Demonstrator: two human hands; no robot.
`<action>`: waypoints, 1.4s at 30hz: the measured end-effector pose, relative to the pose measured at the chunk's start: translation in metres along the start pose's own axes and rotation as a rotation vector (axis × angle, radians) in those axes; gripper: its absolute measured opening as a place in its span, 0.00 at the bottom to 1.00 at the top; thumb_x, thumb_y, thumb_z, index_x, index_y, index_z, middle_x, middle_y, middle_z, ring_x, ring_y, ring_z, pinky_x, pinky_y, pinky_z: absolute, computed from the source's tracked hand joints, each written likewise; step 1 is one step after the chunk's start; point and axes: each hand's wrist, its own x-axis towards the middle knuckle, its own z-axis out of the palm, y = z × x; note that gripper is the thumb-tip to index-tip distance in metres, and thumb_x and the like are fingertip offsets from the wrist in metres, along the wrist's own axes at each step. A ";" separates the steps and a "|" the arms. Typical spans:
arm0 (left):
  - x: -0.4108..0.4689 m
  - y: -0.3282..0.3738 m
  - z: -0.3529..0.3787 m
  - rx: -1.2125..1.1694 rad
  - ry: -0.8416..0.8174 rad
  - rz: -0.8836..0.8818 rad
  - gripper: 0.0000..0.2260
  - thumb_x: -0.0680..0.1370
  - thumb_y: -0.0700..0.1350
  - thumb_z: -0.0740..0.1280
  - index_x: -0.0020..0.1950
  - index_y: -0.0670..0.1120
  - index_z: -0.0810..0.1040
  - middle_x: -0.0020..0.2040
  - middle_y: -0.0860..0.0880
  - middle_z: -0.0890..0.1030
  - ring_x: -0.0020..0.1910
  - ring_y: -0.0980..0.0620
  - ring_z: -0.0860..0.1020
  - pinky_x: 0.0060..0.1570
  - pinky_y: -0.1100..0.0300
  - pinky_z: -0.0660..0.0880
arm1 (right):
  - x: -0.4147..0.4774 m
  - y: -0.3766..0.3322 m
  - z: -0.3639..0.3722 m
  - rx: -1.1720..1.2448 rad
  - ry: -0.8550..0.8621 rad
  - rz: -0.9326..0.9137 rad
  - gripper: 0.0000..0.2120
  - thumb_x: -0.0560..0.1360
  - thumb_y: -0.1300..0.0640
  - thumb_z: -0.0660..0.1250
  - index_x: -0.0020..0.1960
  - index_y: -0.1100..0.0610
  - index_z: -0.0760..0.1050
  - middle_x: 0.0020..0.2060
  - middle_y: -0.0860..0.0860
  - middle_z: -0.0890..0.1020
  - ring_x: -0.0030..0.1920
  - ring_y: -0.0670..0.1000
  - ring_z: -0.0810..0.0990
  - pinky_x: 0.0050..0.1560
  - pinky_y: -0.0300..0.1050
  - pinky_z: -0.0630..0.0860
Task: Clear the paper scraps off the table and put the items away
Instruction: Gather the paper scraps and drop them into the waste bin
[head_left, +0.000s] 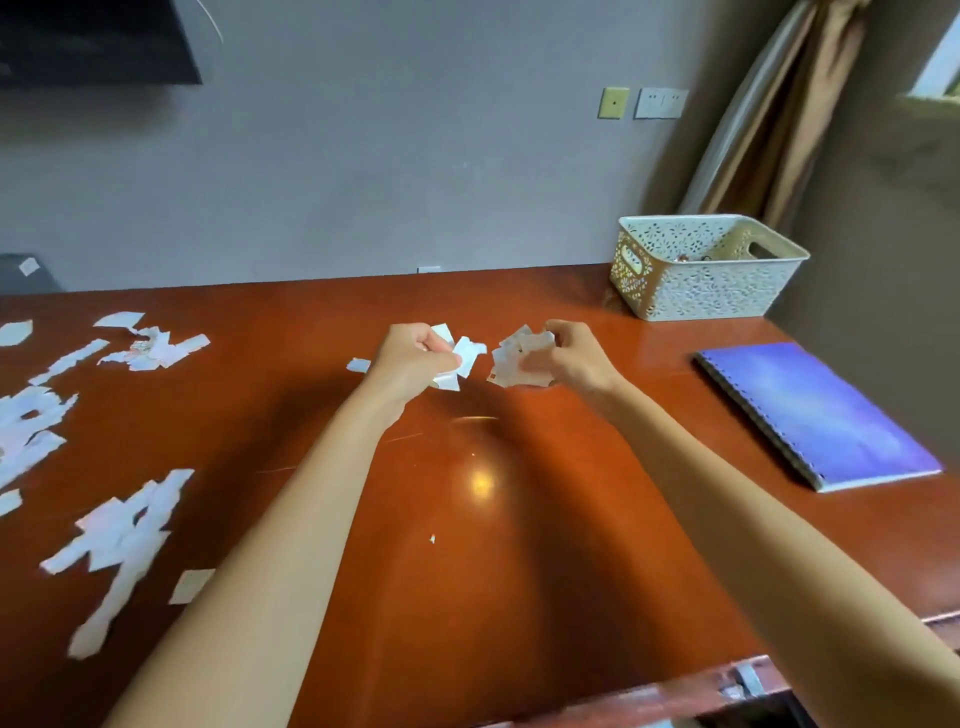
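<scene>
Both my arms reach over a glossy brown wooden table (519, 519). My left hand (410, 358) is closed around several white paper scraps (465, 353) that stick out to its right. My right hand (576, 358) grips a bunch of white scraps (514, 356) that poke out to its left. The two hands are close together, a little above the table's middle. Many more torn white scraps (124, 535) lie spread over the left side of the table, with another cluster (156, 348) further back. One small scrap (358, 365) lies just left of my left hand.
A white perforated plastic basket (711, 296) stands at the table's back right corner, near a curtain. A purple spiral notebook (821, 410) lies flat on the right side. A grey wall runs behind the table. The table's front edge is at the lower right.
</scene>
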 end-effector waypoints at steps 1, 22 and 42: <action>-0.007 0.005 0.015 -0.015 -0.023 0.009 0.03 0.75 0.38 0.67 0.46 0.41 0.74 0.55 0.49 0.74 0.56 0.55 0.70 0.47 0.62 0.68 | -0.011 0.009 -0.012 -0.006 0.050 0.007 0.05 0.73 0.67 0.63 0.38 0.65 0.69 0.33 0.52 0.73 0.38 0.52 0.76 0.35 0.48 0.78; -0.192 0.154 0.425 -0.138 -0.678 0.340 0.14 0.71 0.34 0.68 0.30 0.48 0.70 0.31 0.53 0.72 0.39 0.49 0.73 0.40 0.59 0.71 | -0.280 0.211 -0.314 0.058 1.140 0.400 0.14 0.67 0.67 0.66 0.32 0.58 0.62 0.32 0.58 0.74 0.37 0.64 0.82 0.31 0.52 0.77; -0.200 -0.010 0.723 0.535 -0.851 -0.091 0.15 0.73 0.33 0.63 0.28 0.44 0.65 0.35 0.43 0.75 0.42 0.42 0.74 0.33 0.61 0.66 | -0.324 0.534 -0.303 0.379 0.946 1.232 0.02 0.70 0.68 0.65 0.39 0.67 0.73 0.40 0.58 0.77 0.39 0.58 0.81 0.32 0.46 0.81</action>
